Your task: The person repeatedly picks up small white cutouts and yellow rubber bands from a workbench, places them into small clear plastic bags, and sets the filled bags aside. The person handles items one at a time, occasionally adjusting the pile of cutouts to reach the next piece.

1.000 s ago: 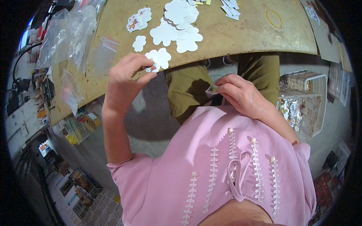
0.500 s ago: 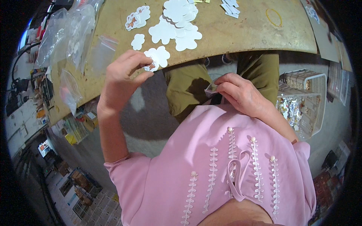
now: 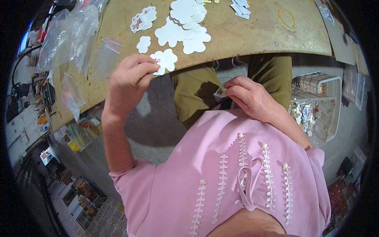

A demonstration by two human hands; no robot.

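My left hand (image 3: 132, 77) is at the table's near edge, its thumb and fingers pinched together on a small white cloud-shaped paper cutout (image 3: 159, 64) with a bit of printing. Part of the cutout is hidden by my fingertips, and a plain white cutout (image 3: 169, 59) lies against it. In front of my body, my right hand (image 3: 252, 98) grips a small clear plastic bag (image 3: 220, 94) between thumb and fingers. Just beyond my left hand lies a single small white cutout (image 3: 143, 44).
Farther back on the table (image 3: 252, 37) are a pile of larger white cutouts (image 3: 187, 23), printed cutouts (image 3: 143, 19), small white cards (image 3: 241, 8) and a yellow rubber band (image 3: 286, 18). Clear bags (image 3: 75, 39) cover the left side. White plastic baskets (image 3: 318, 106) stand at right.
My left thumb has come up and closed against the fingers on the printed cutout, which was visible in an open gap before. My right hand and its bag are nearly still.
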